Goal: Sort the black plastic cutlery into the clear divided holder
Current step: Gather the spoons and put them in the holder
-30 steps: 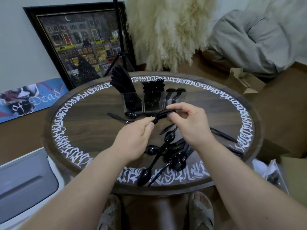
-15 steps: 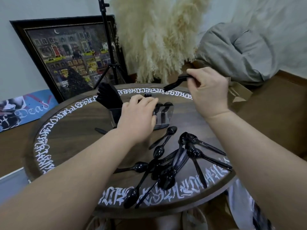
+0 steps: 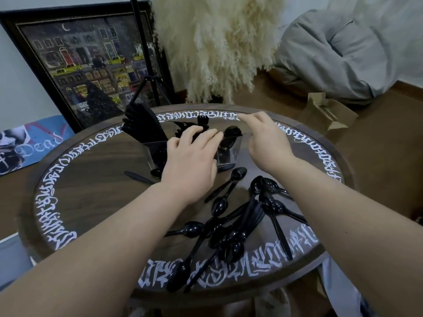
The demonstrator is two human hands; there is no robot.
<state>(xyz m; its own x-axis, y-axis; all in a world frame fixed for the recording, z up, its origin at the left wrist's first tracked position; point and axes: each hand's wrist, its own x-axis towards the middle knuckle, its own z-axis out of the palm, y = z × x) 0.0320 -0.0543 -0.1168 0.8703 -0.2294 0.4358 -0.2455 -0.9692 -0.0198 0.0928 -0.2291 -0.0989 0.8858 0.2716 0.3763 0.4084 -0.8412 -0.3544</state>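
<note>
I see the round wooden table [image 3: 91, 193] with its ring of white lettering carrying everything, and the clear divided holder [image 3: 225, 155] stands toward its far side so both arms can reach it over the loose stock. The holder's left compartment carries a tilted fan of black knives [image 3: 143, 124], the middle one forks [image 3: 202, 121], the right one spoon bowls [image 3: 232, 131], so the sorting looks well under way. Nearer to me lies the pile of black spoons [image 3: 238, 227], heaped and crossing, with one stray knife [image 3: 137, 177] flat on the wood to the left of the holder.

My left hand [image 3: 191, 162] lies over the front of the holder, fingers extended and close together across its top edge, probably to brace the light box against tipping. My right hand [image 3: 266, 136] hovers just beside the right compartment, fingers loosely bent; I cannot tell whether the fingertips pinch anything.

Compared with half a second ago, the right hand is lower and closer to the holder, and the black utensil it was holding up is no longer visible in it. The left hand stays on the holder, and the pile looks unchanged.
</note>
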